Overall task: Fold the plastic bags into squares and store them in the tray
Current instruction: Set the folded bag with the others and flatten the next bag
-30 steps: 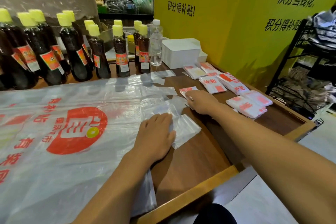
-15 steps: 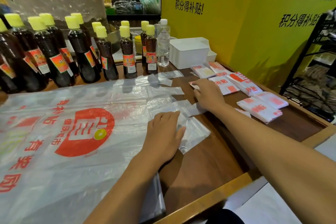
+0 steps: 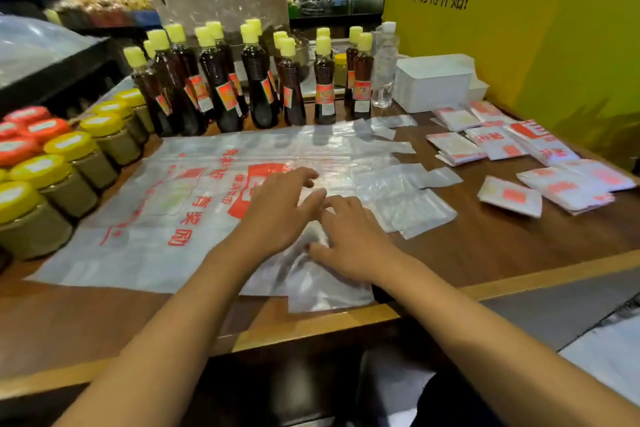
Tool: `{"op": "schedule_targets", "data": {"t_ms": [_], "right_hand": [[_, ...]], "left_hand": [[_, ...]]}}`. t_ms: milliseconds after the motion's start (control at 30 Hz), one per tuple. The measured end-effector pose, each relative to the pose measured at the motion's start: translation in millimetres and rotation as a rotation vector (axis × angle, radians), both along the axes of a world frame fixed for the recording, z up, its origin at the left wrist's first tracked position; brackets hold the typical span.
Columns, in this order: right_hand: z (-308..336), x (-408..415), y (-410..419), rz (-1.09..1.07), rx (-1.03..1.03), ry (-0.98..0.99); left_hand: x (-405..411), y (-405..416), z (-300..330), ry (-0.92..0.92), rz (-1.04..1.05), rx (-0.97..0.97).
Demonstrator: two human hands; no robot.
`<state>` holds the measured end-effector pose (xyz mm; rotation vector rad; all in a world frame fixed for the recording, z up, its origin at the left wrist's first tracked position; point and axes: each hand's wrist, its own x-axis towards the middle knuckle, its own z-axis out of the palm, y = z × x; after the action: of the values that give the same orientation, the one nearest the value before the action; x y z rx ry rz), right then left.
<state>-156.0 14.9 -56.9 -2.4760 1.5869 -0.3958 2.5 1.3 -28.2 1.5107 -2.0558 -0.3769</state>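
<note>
Yellow wall [image 3: 554, 28] "积分得补贴!", red-printed plastic bag [image 3: 166, 204], perhaps "有奖励"

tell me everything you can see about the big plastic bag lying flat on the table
The big plastic bag is thin, translucent whitish film printed with a red logo and red Chinese characters. It lies unfolded and mostly flat on the wooden table, its handle end pointing right toward the folded squares, its near corner crumpled at the table's edge. The left hand hovers over or touches its middle with fingers spread; the right hand rests on the wrinkled near part. Bottles stand behind it.
</note>
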Motion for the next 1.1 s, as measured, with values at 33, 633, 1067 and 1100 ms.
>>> {"op": "schedule_targets", "data": {"t_ms": [33,633,1067,1100], "right_hand": [[-5,4,0,0.031,0.016,0.02],[-15,-6,-51,0.039,-0.112,-0.084],[-6,12,-9,0.259,-0.247,-0.043],[-5,12,-7,0.28,-0.208,0.001]], "left_hand": [[23,5,-8,-0.123,0.022,0.024],[128,71,-47,-0.343,0.061,0.033],[124,64,-53,-0.437,0.061,-0.168],[124,64,-52,-0.443,0.061,-0.179]]}}
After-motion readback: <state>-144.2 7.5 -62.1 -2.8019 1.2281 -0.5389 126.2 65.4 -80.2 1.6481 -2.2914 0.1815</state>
